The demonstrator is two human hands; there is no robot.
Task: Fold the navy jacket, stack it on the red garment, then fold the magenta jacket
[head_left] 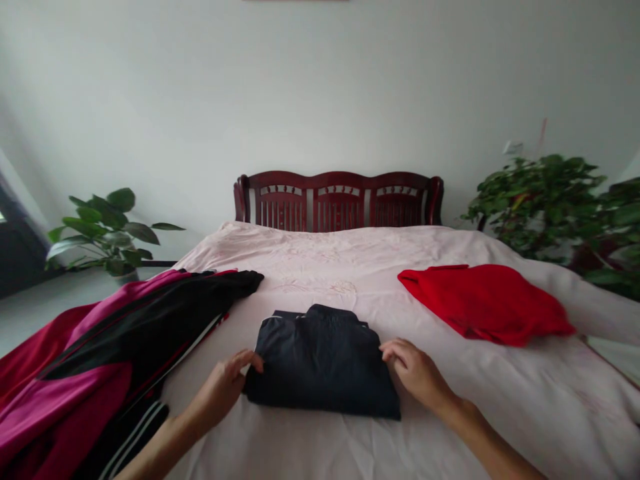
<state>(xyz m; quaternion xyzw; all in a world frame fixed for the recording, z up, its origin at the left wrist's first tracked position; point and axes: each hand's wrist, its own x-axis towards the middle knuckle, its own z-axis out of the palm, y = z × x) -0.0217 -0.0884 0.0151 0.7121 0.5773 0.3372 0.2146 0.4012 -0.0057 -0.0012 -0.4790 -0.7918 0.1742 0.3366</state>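
Note:
A dark navy jacket (320,363), folded into a compact block with its collar at the far side, lies on the bed in front of me. At its left edge my left hand (233,373) is closed, thumb and fingers pinching the fabric. My right hand (413,367) has its fingers curled on the opposite edge, gripping the cloth there. White piping shows along the jacket's upper left side. The undersides of both hands' fingers are partly hidden.
Black, magenta and red clothes (115,360) are heaped on the left. A folded red garment (485,303) lies to the right. The pale pink bedsheet (320,260) reaches a dark wooden headboard (340,200). Potted plants (107,230) stand on both sides of the bed.

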